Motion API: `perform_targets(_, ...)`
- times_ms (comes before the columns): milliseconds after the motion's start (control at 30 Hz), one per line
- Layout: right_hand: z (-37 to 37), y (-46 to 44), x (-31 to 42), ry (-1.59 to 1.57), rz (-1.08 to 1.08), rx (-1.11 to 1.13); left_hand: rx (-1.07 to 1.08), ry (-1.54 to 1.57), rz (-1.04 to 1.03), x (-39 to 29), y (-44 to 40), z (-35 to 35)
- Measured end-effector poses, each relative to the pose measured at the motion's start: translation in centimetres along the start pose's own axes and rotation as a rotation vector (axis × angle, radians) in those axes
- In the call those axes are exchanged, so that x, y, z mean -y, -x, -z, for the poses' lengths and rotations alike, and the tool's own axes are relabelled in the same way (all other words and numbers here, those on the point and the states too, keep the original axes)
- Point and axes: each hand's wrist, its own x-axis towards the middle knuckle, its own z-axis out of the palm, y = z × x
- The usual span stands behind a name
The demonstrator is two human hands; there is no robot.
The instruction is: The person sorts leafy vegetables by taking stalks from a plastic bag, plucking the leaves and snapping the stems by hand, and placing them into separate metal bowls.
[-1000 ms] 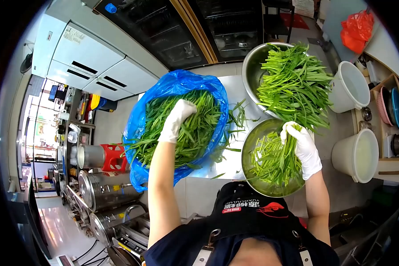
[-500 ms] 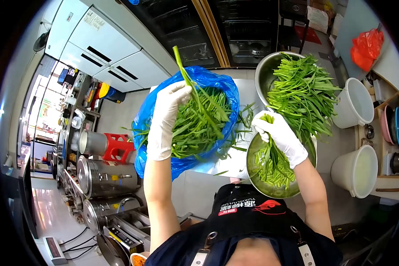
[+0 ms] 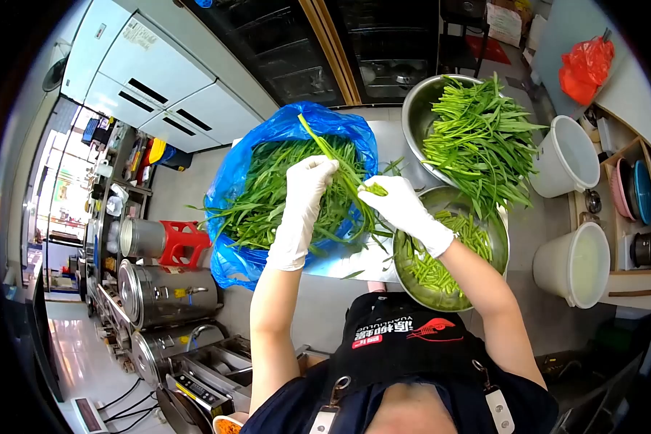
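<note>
Both my hands wear white gloves. My left hand (image 3: 309,186) pinches a stalk of water spinach (image 3: 313,135) above the blue plastic bag (image 3: 223,266), its pale stem end pointing up and away. Loose water spinach (image 3: 264,181) fills the bag. My right hand (image 3: 403,210) is closed around several water spinach pieces near the bag's right edge, close to my left hand; leaves hang below its fingers. Beneath my right forearm stands a metal bowl (image 3: 498,235) of short stem pieces (image 3: 441,273).
Behind it, another metal bowl (image 3: 414,108) is heaped with long water spinach (image 3: 477,134). Two white buckets (image 3: 568,159) stand at the right. A red stool (image 3: 182,242) and steel pots (image 3: 173,293) are on the left. Leaf scraps lie on the metal tabletop (image 3: 340,267).
My right hand has moved left from over the lower bowl to the bag's edge, beside my left hand. My left hand has lowered slightly and shifted right, still holding its stalk.
</note>
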Motion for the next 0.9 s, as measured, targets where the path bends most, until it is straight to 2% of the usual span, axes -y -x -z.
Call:
perform_targets(233,0.9,-0.6,-1.6,-0.008,-0.063,0.028,0.06,-0.083,0.014,-0.7,0.6,-1.0)
perform_targets(267,1.5,-0.5,-1.6,0.007,-0.073,0.032,0.013,-0.183,-0.048,-1.3,0.9,-0.8)
perform_targets(367,3.3,-0.1,-2.6,0.061,-0.121,0.102,-0.36,-0.565,-0.578,0.9,-0.6,1.5)
perform_targets(433,3.6,0.3,-2.4,0.185,-0.002,0.052,-0.424,-0.847,-0.927,-0.5,-0.4,2.3)
perform_targets(500,4.1,0.8,-1.4,0.262,0.012,0.059,-0.268,-1.051,-1.109,-1.8,-0.2,2.8)
perform_targets(567,4.4,1.1,-1.0,0.332,0.048,0.036,-0.016,-1.046,-1.2,-1.6,-1.1,3.3)
perform_targets(633,4.5,1.2,-1.3,0.39,0.11,-0.017,0.076,-1.122,-1.166,0.1,-1.7,4.1)
perform_targets(700,4.7,0.9,-2.5,0.226,-0.012,-0.068,0.081,-1.139,-1.049,0.9,-0.5,4.0)
perform_targets(767,4.9,0.0,-5.3,0.048,-0.104,-0.138,0.118,-1.191,-1.062,1.7,0.2,3.6)
perform_targets(800,5.5,0.1,-3.9,-0.157,-0.317,-0.127,0.118,-1.188,-1.06,2.0,0.7,3.1)
perform_targets(833,5.8,-0.2,-5.1,-0.339,-0.43,-0.131,0.129,-1.156,-1.071,2.6,1.0,2.6)
perform_targets(900,5.1,-0.5,-6.4,-0.429,-0.467,-0.251,0.128,-1.225,-1.045,3.4,1.5,1.9)
